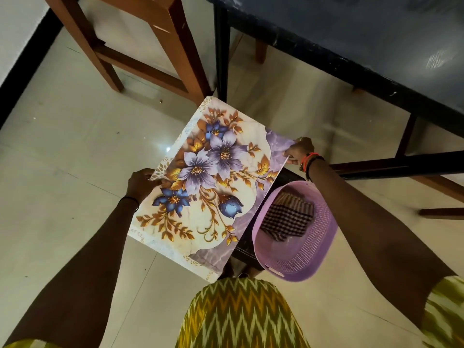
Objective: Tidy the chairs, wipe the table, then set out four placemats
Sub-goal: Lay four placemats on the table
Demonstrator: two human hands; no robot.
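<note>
A floral placemat (208, 187) with purple and blue flowers and gold leaves is held in the air above the floor, in front of me. My left hand (140, 183) pinches its left edge. My right hand (300, 150) pinches its far right corner. To the upper right is the dark table (364, 33) with its glossy top. A brown wooden chair (140, 46) stands at the upper left, beside the table's black leg. Whether more than one mat is in the hands cannot be told.
A purple plastic basket (324, 234) sits on a dark stool below my right arm, with a folded checked cloth (286, 217) inside. Pale tiled floor (62, 159) spreads to the left. The table's black crossbar (401, 164) runs low on the right.
</note>
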